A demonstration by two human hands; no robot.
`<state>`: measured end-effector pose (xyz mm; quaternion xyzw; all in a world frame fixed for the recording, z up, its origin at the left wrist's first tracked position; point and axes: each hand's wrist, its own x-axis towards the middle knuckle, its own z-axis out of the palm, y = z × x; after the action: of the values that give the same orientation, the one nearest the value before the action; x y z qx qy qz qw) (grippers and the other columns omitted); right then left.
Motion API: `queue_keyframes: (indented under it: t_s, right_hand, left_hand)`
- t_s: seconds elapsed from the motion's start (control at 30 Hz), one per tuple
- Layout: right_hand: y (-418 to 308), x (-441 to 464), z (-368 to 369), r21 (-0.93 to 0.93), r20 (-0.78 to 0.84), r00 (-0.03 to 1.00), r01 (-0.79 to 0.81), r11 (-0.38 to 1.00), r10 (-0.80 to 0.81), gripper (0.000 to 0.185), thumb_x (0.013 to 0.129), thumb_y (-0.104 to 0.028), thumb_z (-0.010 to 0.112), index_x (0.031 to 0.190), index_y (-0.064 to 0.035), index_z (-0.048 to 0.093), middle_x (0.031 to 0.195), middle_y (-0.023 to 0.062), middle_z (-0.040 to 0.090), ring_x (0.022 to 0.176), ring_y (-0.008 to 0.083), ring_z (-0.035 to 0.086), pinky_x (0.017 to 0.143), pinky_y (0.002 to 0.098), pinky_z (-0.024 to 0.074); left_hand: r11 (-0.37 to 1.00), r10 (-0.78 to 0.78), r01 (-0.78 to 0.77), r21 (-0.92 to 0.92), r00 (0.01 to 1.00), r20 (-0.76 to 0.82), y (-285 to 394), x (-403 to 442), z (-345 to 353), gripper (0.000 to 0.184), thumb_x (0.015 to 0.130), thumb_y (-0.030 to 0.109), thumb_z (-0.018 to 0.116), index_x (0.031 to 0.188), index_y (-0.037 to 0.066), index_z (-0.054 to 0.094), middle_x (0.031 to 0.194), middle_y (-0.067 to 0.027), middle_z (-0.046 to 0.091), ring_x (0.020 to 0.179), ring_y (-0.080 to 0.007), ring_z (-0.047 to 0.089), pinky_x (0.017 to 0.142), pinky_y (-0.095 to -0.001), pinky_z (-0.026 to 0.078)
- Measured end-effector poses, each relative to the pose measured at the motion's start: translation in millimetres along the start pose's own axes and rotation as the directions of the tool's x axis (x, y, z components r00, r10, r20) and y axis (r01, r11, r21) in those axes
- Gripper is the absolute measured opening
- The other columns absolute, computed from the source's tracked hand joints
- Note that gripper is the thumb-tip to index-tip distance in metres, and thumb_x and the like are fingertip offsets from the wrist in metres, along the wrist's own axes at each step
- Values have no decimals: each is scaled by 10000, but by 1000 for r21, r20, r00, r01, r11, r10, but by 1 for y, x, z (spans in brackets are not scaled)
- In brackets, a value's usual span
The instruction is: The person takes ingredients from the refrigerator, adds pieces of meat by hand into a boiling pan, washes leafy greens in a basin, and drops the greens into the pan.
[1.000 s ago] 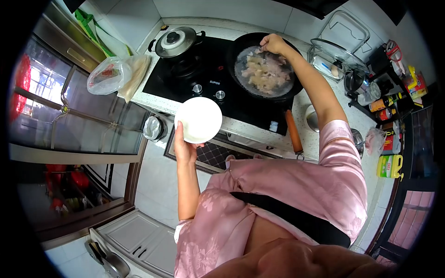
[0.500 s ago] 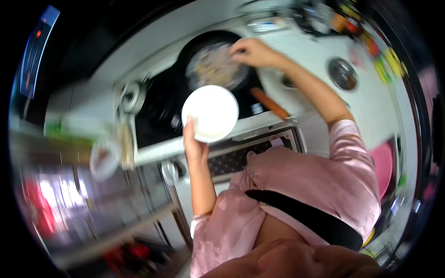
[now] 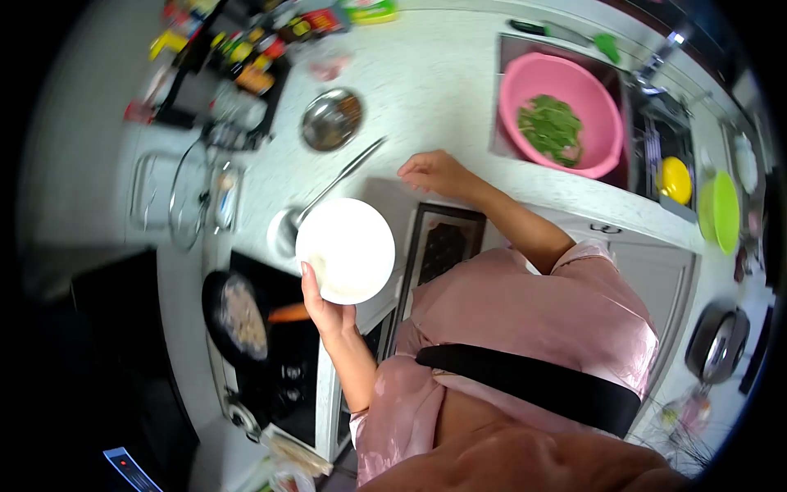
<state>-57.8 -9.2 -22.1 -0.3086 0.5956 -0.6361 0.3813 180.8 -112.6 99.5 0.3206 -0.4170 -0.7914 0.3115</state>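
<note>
My left hand [image 3: 332, 316] grips a white bowl [image 3: 346, 250] by its near edge, the thumb over the rim and the fingers underneath. The bowl looks nearly bare inside, with a faint pale patch beside the thumb. Above the counter's front edge, my right hand [image 3: 434, 174] hangs with loosely bent fingers and nothing visible in them. A ladle [image 3: 288, 230] lies on the counter, partly hidden behind the bowl. Left of the bowl, a dark frying pan [image 3: 215, 328] with pale pieces of food [image 3: 243, 316] sits on the black stove [image 3: 295, 422]; the bowl and hand cover part of its wooden handle [image 3: 288, 312].
A pink basin [image 3: 602, 107] holding green leaves [image 3: 551, 127] stands in the sink [image 3: 510, 43] at the upper right. Behind the ladle is a metal bowl [image 3: 331, 120]. Seasoning bottles [image 3: 246, 61] crowd the back left corner. A green basin [image 3: 719, 213] stands far right.
The view has swung right, bringing the sink and pink basin into sight. My right hand has left the pan and is now over the counter's edge. My left hand still holds the bowl.
</note>
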Motion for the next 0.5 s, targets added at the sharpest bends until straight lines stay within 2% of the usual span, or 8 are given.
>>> queue_keyframes:
  t_s: [0.1,0.13,0.2,0.27,0.33,0.4,0.47,0.5]
  right_hand:
    - [3,-36,-93,-55,-147,987,-71,996,63,204,819,-183,593,952,-33,633,817,59,639,717,136,598,613,265,479]
    - [4,-47,-128,-58,-182,982,-70,996,59,204,819,-183,593,952,-33,633,817,59,639,717,136,598,613,265,479]
    - [14,-72,-192,-345,-360,921,21,938,-153,210,801,-181,595,948,-38,637,832,105,646,727,198,621,649,306,484]
    - [3,-105,-248,-396,-509,852,-105,912,-123,192,774,-176,609,903,-37,638,859,140,633,776,258,620,705,357,475]
    - [8,-133,-315,-781,-541,714,-230,581,-445,195,756,-195,630,863,-32,632,844,146,626,814,282,607,728,375,469]
    - [-17,-165,-370,-740,-671,618,-525,420,-410,232,730,-237,658,838,-34,625,949,132,605,947,312,552,808,436,426]
    - [-17,-180,-430,-671,-605,425,-727,144,-674,310,734,-301,660,887,-32,639,1154,135,531,1112,355,446,908,507,349]
    - [-20,-188,-456,-644,-579,418,-761,78,-700,361,742,-340,647,913,-23,642,1238,124,466,1170,369,378,945,536,292]
  left_hand:
    - [977,-211,203,64,966,150,-61,38,66,535,909,369,458,1280,-10,395,1258,-150,482,1151,-271,482,964,-399,392]
    - [968,-243,229,105,957,160,-85,50,94,523,897,383,477,1239,-11,437,1166,-146,543,954,-223,597,810,-323,499]
    - [904,-402,332,268,874,274,-129,75,142,512,884,380,493,1224,2,431,1047,-137,585,686,-149,619,538,-235,526]
    - [875,-444,323,362,833,331,-173,87,203,500,877,361,497,1230,20,394,944,-128,599,509,-91,555,347,-188,444]
    - [836,-507,309,454,751,422,-214,97,249,516,876,381,482,1227,11,403,979,-147,599,741,-196,642,403,-235,511]
    - [814,-545,308,492,699,464,-239,91,301,422,885,310,489,1198,52,372,996,-152,571,718,-201,644,401,-247,528]
    - [802,-580,326,501,626,521,-266,86,339,393,887,285,496,1199,79,376,1006,-137,570,784,-208,638,426,-257,536]
    - [787,-601,327,523,600,529,-277,82,358,400,887,288,500,1207,86,371,1007,-131,572,795,-206,636,441,-261,534]
